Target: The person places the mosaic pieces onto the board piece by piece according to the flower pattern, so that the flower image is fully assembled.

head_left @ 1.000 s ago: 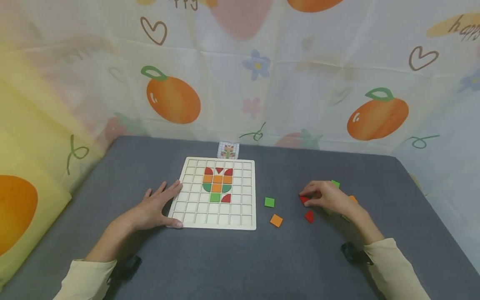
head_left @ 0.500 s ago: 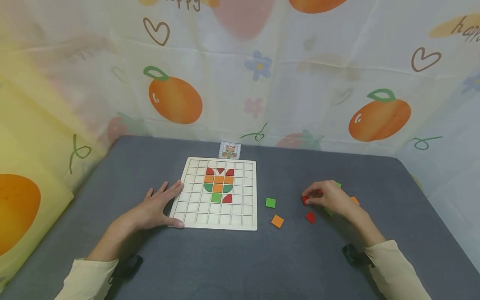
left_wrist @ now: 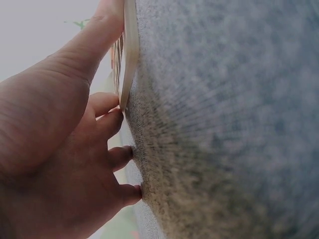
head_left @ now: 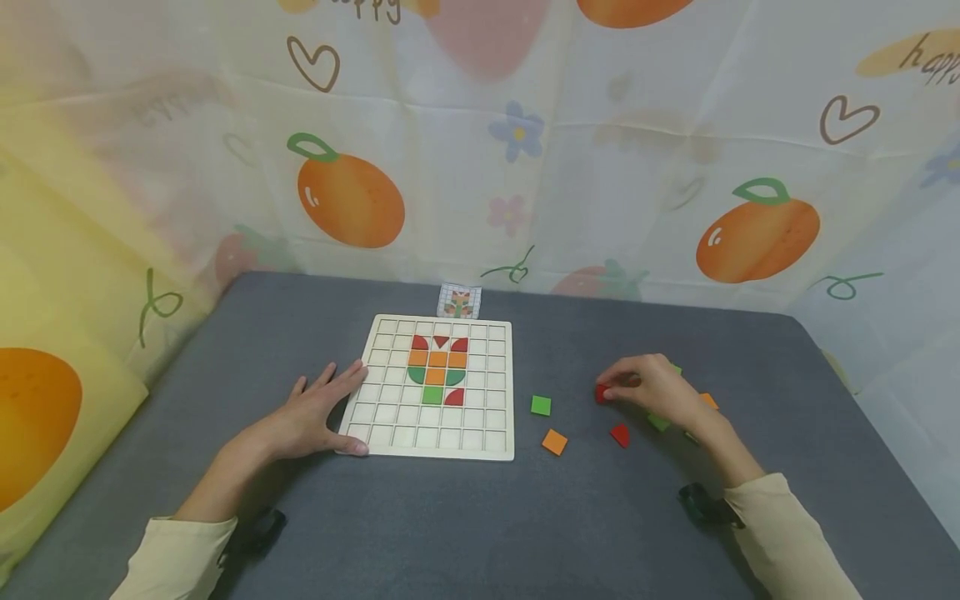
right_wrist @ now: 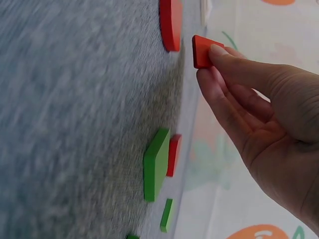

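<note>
On the left side of the white grid board [head_left: 487, 433] my left hand [head_left: 307, 421] rests with its fingers spread. Its thumb [left_wrist: 94, 37] lies over the board's near edge, and fingertips touch the far part of the side. Thumb and fingers of my right hand [head_left: 654, 390] pinch a small red tile [right_wrist: 201, 52], which is raised off the table in the right wrist view. A loose red piece [head_left: 620, 435] lies just below that hand. Red, orange and green pieces form a tulip-like pattern [head_left: 437, 359] in the board's cells.
A small printed pattern card [head_left: 459, 302] lies behind the board. Between board and right hand are a green square [head_left: 541, 406] and an orange square [head_left: 554, 442]. More green tiles [head_left: 659, 422] and an orange tile [head_left: 708, 401] lie partly under the right hand.
The right hand has lifted slightly with the red tile and shifted a little left. My left hand stays on the board.
</note>
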`<state>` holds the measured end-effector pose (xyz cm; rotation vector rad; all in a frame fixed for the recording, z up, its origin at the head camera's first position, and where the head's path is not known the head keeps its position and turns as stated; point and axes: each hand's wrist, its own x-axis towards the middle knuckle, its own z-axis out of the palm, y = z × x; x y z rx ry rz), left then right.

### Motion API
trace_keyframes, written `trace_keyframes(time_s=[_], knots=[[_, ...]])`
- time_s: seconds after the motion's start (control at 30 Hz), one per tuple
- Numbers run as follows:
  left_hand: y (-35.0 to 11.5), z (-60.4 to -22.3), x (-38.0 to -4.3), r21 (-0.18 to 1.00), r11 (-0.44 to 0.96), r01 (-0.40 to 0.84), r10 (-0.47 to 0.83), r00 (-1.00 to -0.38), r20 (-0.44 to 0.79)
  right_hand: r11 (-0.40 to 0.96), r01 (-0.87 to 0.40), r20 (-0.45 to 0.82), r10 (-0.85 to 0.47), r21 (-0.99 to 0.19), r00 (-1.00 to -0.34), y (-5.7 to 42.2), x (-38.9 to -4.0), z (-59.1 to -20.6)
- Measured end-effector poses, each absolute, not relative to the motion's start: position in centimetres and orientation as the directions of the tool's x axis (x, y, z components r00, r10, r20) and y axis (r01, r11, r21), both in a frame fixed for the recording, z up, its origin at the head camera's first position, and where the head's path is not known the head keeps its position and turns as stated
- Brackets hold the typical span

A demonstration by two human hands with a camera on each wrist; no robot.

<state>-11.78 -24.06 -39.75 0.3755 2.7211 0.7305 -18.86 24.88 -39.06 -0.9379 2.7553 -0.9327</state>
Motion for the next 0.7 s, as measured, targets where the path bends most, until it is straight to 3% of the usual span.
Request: trace_keyframes(time_s=[0.7], knots=[[-24.2,-39.8,-11.7,0.522,0.833,0.180,0.330,-0.921,-0.207,0.595,-0.525,0.087,-0.607,-0.609,-0.790,20.9,-19.9,-38.8]])
